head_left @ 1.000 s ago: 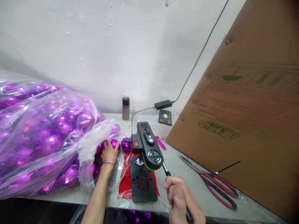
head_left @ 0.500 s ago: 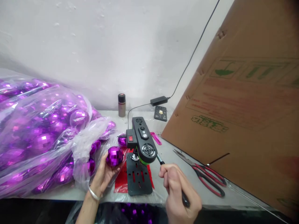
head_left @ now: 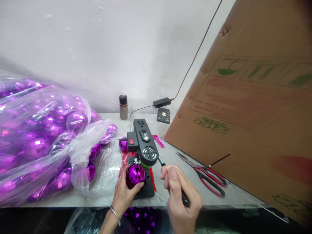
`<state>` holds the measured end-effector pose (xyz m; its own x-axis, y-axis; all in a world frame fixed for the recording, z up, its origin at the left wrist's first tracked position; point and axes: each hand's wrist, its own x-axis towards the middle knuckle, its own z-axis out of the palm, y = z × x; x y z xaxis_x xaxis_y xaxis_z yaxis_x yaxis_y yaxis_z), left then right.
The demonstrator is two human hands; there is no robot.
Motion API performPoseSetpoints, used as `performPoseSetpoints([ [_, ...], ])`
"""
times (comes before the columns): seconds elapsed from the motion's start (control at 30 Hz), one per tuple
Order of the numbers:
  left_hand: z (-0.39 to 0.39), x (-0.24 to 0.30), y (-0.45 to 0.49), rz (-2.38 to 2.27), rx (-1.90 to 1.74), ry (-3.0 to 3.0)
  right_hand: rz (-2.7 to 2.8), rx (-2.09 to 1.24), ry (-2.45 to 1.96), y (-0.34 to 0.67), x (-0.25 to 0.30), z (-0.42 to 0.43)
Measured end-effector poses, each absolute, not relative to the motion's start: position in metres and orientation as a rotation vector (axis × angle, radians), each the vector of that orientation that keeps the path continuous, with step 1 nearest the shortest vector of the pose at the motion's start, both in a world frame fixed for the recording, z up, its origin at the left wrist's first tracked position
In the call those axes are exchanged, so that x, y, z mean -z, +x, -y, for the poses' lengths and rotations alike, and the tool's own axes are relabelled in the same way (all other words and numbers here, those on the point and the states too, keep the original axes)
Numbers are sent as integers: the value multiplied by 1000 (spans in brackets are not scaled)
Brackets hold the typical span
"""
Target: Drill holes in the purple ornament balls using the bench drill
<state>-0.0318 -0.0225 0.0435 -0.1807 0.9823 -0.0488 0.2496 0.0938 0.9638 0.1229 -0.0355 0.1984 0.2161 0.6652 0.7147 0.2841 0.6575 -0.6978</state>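
Between the thumb and fingers of my left hand (head_left: 124, 191) is a shiny purple mirrored ball (head_left: 136, 174). The ball sits over the slotted black base plate (head_left: 146, 191), under the front end of a black bench device (head_left: 145, 141) with a round vent and a red switch. My right hand (head_left: 181, 191) is wrapped round the black-gripped handle (head_left: 185, 199) of a metal lever that reaches to the device's side. Red plastic film (head_left: 154, 182) lies beneath the plate. Another purple ball (head_left: 123, 145) rests behind, left of the device.
Clear plastic bags full of purple balls (head_left: 39, 146) cover the left side. Red-and-black scissors (head_left: 207, 177) lie at right beside a large cardboard box (head_left: 243, 107). At the back stand a small bottle (head_left: 123, 109), a power adapter (head_left: 162, 102) and a black card-like object (head_left: 163, 115).
My left hand has carried the purple ball rightward from beside the device to a spot over its base plate. My right hand keeps its grip on the lever. The view has shifted slightly.
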Motion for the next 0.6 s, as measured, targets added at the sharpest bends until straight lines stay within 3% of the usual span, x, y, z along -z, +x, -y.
performPoseSetpoints([
  [0.33,20,-59,-32,-1507,-1037,1491,1382,-305,-856,124,-197,37],
  [0.6,15,-56,-38,-1525,-1063,1286,1380,-303,-846,124,-196,37],
])
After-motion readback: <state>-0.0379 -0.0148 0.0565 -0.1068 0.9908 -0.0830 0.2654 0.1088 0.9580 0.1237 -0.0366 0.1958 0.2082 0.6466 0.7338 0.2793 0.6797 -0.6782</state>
